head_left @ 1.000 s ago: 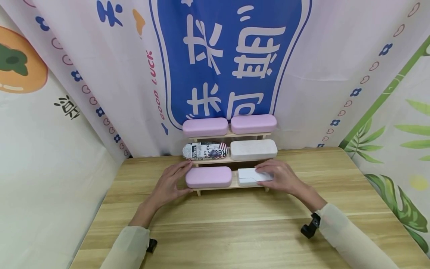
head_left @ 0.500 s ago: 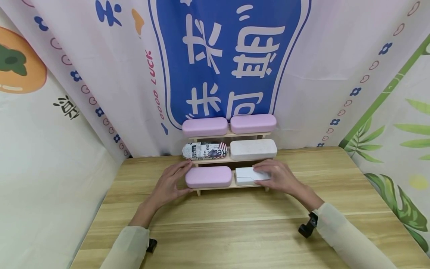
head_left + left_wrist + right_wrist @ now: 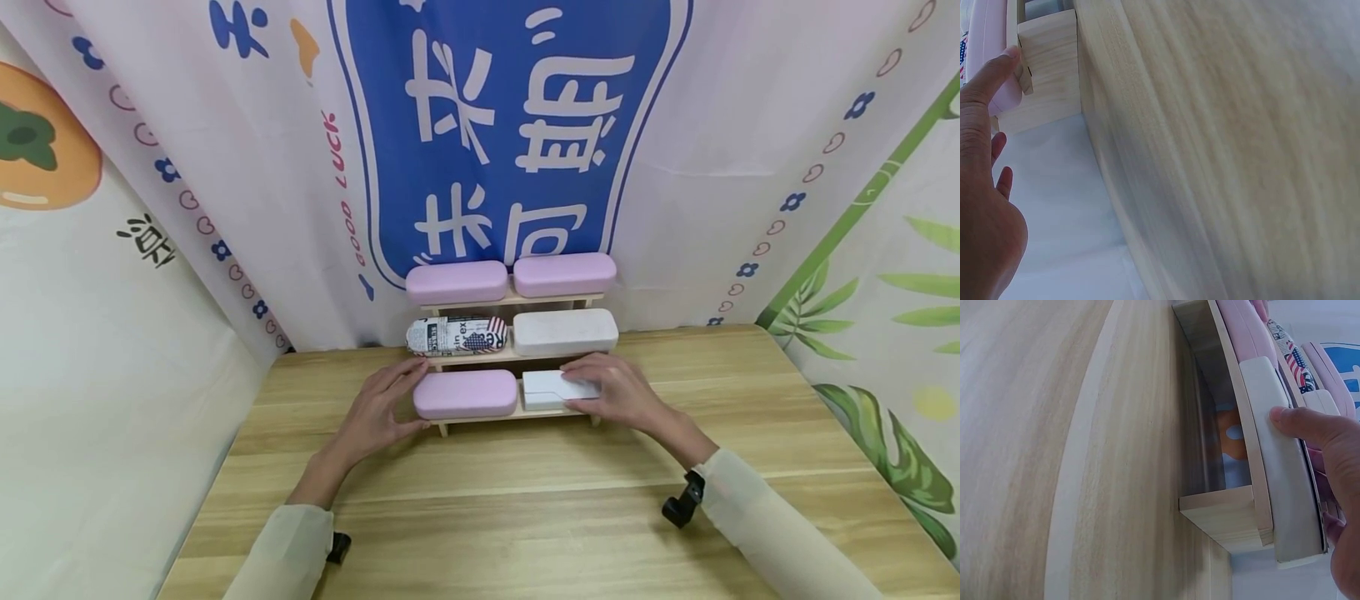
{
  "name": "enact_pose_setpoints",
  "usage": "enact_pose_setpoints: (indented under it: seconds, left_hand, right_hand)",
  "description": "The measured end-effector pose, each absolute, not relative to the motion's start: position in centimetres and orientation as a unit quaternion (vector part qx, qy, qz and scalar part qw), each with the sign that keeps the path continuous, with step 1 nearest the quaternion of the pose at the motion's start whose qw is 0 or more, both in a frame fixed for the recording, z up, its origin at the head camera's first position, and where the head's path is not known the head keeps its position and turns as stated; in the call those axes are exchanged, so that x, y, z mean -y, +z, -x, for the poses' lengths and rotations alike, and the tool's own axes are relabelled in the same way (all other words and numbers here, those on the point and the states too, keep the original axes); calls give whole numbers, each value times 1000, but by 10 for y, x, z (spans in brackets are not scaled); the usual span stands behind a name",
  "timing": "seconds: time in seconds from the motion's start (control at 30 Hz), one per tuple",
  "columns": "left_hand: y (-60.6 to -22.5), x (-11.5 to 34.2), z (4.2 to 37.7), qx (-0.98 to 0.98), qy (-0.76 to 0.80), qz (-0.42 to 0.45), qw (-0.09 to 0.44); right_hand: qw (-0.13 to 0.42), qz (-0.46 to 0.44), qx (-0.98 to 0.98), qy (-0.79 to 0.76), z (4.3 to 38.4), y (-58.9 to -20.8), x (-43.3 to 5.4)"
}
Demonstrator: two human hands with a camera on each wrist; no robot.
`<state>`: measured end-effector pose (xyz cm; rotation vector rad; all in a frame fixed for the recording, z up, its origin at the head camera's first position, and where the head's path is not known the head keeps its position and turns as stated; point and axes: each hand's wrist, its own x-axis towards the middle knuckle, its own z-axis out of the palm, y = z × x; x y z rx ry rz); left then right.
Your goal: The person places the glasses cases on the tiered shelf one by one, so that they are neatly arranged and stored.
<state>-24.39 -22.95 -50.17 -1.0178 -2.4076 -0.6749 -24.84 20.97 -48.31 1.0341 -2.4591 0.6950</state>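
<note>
My right hand holds a white flap-lid glasses case at the right half of the bottom tier of a wooden stepped rack. In the right wrist view, its thumb presses the front of the white glasses case, with the other fingers behind. A pink glasses case sits just left of it on the same tier. My left hand grips the rack's left end around that pink case. The left wrist view shows its thumb at the tier's front edge.
A newsprint-and-flag patterned case and a whitish case lie on the middle tier. Two pink cases, left and right, fill the top tier. The wooden table meets a printed curtain behind the rack.
My right hand has moved slightly left, sliding the white glasses case along the bottom tier closer to the pink one. My left hand has stayed in place.
</note>
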Motion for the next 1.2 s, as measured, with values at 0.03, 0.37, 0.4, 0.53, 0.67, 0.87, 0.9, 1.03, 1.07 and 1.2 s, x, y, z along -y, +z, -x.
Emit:
enact_pose_setpoints:
  seconds: [0.03, 0.37, 0.4, 0.53, 0.67, 0.87, 0.9, 1.03, 1.07, 1.2]
  left_hand:
    - [-502, 230, 244, 871, -243, 367, 219]
    - [-501, 230, 242, 874, -242, 364, 211]
    - [-501, 230, 242, 874, -243, 364, 211]
    - [-502, 230, 243, 873, -242, 366, 213]
    - [-502, 229, 242, 872, -241, 368, 215]
    - [-501, 228, 241, 871, -240, 370, 217]
    - [-501, 228, 241, 871, -240, 370, 217]
    - [-500, 228, 241, 872, -237, 370, 215]
    - [-500, 228, 241, 873, -235, 370, 214]
    - [-499, 230, 240, 871, -230, 373, 221]
  right_hand:
    - [192, -367, 876, 247, 249, -483, -209]
    - [195, -375, 871, 251, 248, -485, -209]
    - [196, -375, 870, 251, 247, -485, -209]
    - [196, -374, 871, 251, 246, -484, -208]
    - [200, -375, 870, 252, 245, -485, -208]
    - [219, -384, 861, 252, 244, -486, -208]
    - [223, -387, 859, 252, 245, -487, -208]
    - [240, -400, 849, 248, 245, -486, -209]
    - [247, -405, 845, 247, 245, -485, -210]
    - [272, -419, 831, 245, 244, -483, -215]
